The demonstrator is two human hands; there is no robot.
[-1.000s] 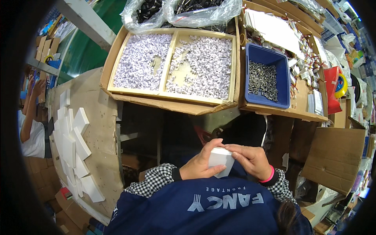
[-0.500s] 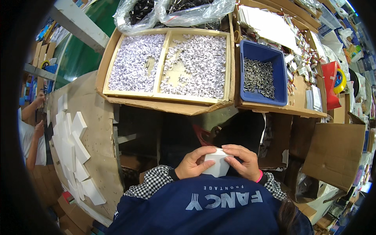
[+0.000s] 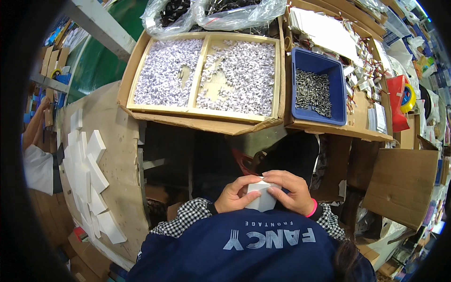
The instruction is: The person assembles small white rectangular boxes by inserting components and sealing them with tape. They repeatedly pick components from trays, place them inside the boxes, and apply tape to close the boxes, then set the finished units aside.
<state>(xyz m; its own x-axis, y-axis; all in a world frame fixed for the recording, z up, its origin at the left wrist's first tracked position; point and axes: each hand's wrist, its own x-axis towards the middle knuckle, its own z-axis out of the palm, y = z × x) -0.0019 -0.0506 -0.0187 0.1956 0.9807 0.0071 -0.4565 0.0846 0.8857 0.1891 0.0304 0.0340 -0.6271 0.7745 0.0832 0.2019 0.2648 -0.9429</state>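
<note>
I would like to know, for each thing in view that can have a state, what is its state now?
Left hand: closed on the white piece.
Right hand: closed on the white piece.
White piece: held by both hands.
Tray: two compartments, both unevenly filled with white bits.
Blue bin: open, partly filled with metal parts.
Bags: open, black parts inside.
White slabs: lying, overlapped.
</note>
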